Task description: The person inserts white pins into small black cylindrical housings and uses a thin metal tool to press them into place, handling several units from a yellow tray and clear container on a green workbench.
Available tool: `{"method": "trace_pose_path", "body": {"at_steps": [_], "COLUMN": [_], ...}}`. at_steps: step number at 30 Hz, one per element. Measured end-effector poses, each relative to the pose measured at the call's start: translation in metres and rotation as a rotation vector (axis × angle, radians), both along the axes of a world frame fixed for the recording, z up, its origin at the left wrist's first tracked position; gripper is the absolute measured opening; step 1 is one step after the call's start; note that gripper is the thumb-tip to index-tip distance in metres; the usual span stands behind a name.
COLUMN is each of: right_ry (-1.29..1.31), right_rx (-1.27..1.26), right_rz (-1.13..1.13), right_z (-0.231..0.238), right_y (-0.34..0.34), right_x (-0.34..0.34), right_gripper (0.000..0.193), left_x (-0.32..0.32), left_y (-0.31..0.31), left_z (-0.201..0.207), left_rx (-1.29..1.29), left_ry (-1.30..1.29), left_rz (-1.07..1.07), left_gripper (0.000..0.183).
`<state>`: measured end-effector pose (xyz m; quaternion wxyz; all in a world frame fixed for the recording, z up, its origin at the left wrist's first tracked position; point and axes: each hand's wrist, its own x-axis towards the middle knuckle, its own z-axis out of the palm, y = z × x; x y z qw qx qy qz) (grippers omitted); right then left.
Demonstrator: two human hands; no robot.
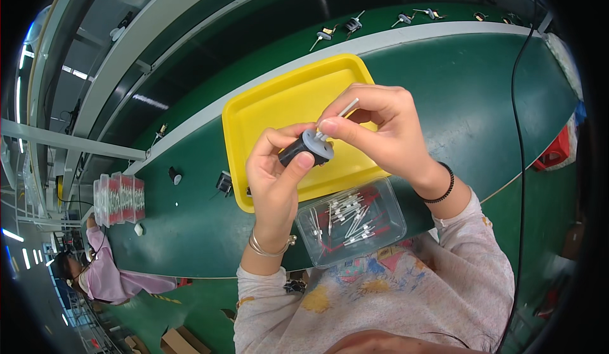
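My left hand [273,170] is closed around a black cylindrical part with a grey disc end [320,146]. The disc is tilted up toward my right hand [384,125]. Between thumb and fingers of that hand is a thin white rod [349,106], its lower end at the disc's middle; whether it sits inside the disc is hard to see. Both hands are above a yellow tray [232,148]. Close to my body, a clear plastic box [398,217] holds several white rods [346,211] and some red pieces.
Left of the tray lie a small black part [224,183] and another black part with a light end [174,175]. Stacked clear boxes [119,198] stand farther left, near a person in pink [108,262]. Small assemblies [325,35] line the far strip. A black cable [517,113] hangs at right.
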<state>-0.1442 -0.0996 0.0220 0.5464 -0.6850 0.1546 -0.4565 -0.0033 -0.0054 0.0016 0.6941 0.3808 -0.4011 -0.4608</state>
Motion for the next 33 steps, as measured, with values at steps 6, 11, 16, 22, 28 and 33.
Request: {"method": "trace_pose_path", "body": {"at_steps": [6,11,16,22,28,33], "right_ry": [0.012,0.298,0.769,0.938,0.987,0.851], "right_rx": [-0.150,-0.547,-0.772,-0.870,-0.922,-0.891], "right_rz": [-0.284,-0.111,0.446,0.543,0.571,0.527], "right_z": [-0.015,-0.043,-0.065,-0.090,-0.092,-0.085], "right_y": [-0.002,0.024,0.063,0.071,0.076,0.069], "right_x": [0.000,-0.019,-0.025,-0.036,-0.030,-0.028], "right_gripper": [0.023,0.024,0.016,0.014,0.019,0.017], "left_x": [0.026,0.101,0.135,0.114,0.119,0.123], "left_y": [-0.039,-0.130,-0.156,-0.038,0.035,0.029], "left_z": [-0.011,-0.024,-0.048,-0.011,-0.043,-0.039], "left_rx": [0.047,0.329,0.236,0.436,0.491,0.285], "left_ry": [-0.124,-0.595,-1.468,-1.779,-1.922,-1.852], "left_rz": [0.096,0.302,0.491,-0.463,-0.240,-0.111], "left_gripper": [0.018,0.025,0.028,0.026,0.046,0.049]}}
